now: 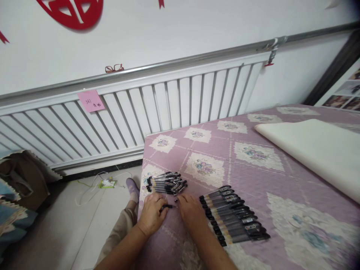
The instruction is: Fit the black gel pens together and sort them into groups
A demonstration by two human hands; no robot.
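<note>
My left hand [153,213] is closed around a black gel pen [169,206], whose bare tip points right toward my other hand. My right hand [192,212] has its fingers pinched at a small dark piece [176,200] that looks like a pen cap; the fingers hide most of it. Just beyond both hands lies a loose pile of pens [165,182], some stacked at an angle. To the right of my right hand, a row of capped pens [233,213] is laid out side by side, with the clips toward the right.
A purple quilted cloth with floral patches [202,165] covers the table. A folded cream sheet [315,150] rests at the right. Behind stands a white radiator [180,101] with a pink note [91,101]; glasses [114,68] sit above it. A power strip [107,184] lies on the floor.
</note>
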